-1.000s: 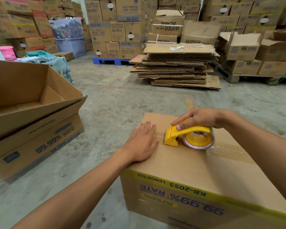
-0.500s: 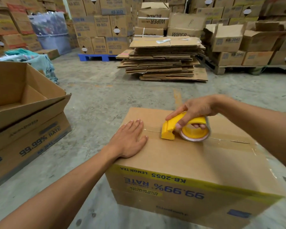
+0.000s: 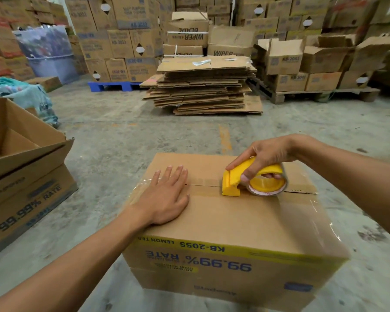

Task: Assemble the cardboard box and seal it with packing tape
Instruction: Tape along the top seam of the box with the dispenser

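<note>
The near box (image 3: 223, 221) is showing, upside down, "KB-2055 LEMON TEA" and "99.99% RATE"; the open box (image 3: 27, 194) "99.99% RATE"; back cartons (image 3: 187, 37) "WIPER BLADE", "KB-2041" (image 3: 282, 61).

Location type: warehouse or packing and storage area. Indicators: printed cardboard cartons (image 3: 122, 25) are stacked in tall columns across the whole upper part of the frame, several marked with product codes such as "KB-3033" and "KB-2041". At upper left centre, one stack stands on a blue pallet (image 3: 113, 86); at upper right, cartons rest on a wooden pallet (image 3: 320, 94). A pile of flattened cardboard sheets (image 3: 203, 86) lies on the floor at upper centre. The floor (image 3: 126, 140) is bare, stained concrete with a faded orange line. An open carton (image 3: 25, 167) stands at the left edge.
</note>
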{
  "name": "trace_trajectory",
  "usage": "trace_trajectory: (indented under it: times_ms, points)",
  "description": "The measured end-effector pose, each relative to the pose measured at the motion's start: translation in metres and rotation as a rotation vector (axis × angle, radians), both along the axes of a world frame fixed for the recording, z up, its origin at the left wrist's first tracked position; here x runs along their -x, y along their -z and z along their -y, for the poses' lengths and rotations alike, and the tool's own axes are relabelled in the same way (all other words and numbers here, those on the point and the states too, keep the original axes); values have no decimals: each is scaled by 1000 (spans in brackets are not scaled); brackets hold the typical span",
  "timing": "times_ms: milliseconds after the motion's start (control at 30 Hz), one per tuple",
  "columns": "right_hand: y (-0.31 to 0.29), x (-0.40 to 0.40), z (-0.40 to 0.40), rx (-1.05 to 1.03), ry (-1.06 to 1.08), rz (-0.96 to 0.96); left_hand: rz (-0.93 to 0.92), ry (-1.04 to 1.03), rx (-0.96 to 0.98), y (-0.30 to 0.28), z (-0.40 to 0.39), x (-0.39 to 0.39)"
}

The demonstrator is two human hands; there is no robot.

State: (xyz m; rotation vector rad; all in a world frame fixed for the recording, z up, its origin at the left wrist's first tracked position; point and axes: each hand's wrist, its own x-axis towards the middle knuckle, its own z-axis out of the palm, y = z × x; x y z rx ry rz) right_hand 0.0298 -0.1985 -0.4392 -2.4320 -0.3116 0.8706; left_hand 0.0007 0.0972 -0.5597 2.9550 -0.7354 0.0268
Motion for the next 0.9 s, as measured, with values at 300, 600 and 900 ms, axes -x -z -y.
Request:
trace_trajectory:
  times_ms: [300, 600, 900]
  points:
    - [-6, 16, 7, -87, -3, -59, -64, 121, -26, 0, 75, 10]
    - [-41, 57, 103, -37, 171, -55, 13, 170, -23, -24, 90, 11]
    - [-36, 54, 96, -42, 88, -22, 36, 190, -71, -35, 90, 29]
